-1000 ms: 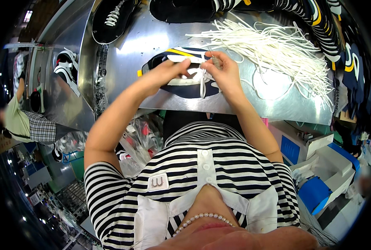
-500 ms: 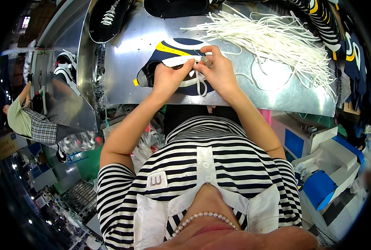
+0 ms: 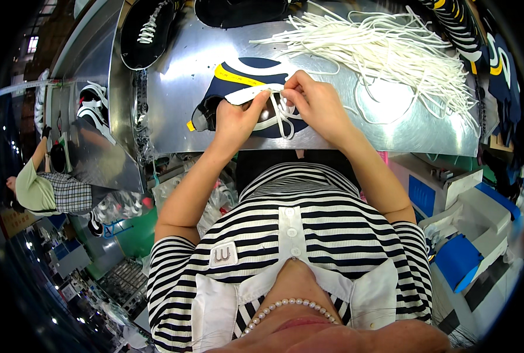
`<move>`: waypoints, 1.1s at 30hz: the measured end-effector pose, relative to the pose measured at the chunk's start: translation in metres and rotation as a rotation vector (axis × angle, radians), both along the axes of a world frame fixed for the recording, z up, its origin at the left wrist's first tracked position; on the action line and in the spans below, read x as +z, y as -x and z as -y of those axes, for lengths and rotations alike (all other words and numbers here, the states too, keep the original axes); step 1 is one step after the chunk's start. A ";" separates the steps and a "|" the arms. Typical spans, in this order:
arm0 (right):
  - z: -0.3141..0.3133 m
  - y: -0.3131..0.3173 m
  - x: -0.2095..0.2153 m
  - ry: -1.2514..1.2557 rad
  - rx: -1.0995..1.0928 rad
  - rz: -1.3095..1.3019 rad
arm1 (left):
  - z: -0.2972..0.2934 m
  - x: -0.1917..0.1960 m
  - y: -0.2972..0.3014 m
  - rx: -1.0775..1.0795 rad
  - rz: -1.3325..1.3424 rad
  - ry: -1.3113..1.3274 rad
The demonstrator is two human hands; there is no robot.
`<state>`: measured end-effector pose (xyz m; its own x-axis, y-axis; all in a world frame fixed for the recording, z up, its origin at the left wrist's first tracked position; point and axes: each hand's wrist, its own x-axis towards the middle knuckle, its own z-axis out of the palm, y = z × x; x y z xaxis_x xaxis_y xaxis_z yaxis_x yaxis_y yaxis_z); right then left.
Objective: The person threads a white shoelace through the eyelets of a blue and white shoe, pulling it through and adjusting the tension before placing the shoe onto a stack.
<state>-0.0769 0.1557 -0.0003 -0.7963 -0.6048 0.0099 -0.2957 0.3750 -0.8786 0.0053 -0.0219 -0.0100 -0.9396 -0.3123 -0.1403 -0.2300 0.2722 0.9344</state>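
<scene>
Hands meet over a navy shoe upper (image 3: 247, 82) with a yellow stripe, lying at the near edge of the metal table (image 3: 356, 126). The left hand (image 3: 235, 120) presses its white edge down, while the right hand (image 3: 318, 103) pinches a white lace (image 3: 282, 115) at the eyelets. A heap of loose white laces (image 3: 391, 56) spreads toward the table's far right corner.

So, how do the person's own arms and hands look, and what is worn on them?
Both forearms are bare, and the left hand and right hand wear no gloves. No ring, watch or bracelet shows. The short sleeves of a black-and-white striped shirt end above the elbows. The fingers are uncovered.
</scene>
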 end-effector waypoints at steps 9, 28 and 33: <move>0.025 -0.012 -0.007 -0.199 0.069 -0.088 | -0.007 -0.001 -0.018 -0.102 -0.159 0.003; 0.030 0.009 -0.032 0.065 -0.081 -0.090 | 0.004 -0.005 0.009 0.109 0.127 -0.193; 0.035 0.013 -0.038 -0.063 -0.169 -0.178 | 0.020 0.040 0.003 -0.047 0.435 -0.640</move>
<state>-0.0901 0.1204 -0.0380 -0.8753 -0.4671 0.1253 -0.3718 0.4842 -0.7920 0.0023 -0.0421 0.0300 -0.7691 -0.0072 -0.6391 -0.6137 -0.2713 0.7415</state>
